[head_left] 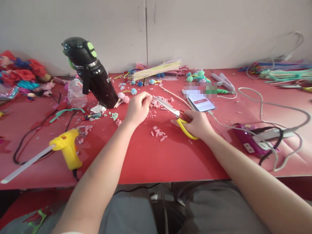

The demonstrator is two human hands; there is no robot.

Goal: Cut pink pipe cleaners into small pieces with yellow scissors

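Note:
My right hand is wrapped round the yellow handles of a pair of scissors, whose blades point left and away from me. Fingers and thumb pinched together, my left hand is at the scissor tips; whatever it holds is too small to make out. Short pink cut pieces lie on the red table below the blades, and another pink pile lies behind them. A long pale pipe cleaner rests beyond the scissors.
A black flask and a plastic bottle stand left, behind a yellow glue gun. At the back lies a bundle of pipe cleaners. To the right are a phone, a purple pack and looping cables.

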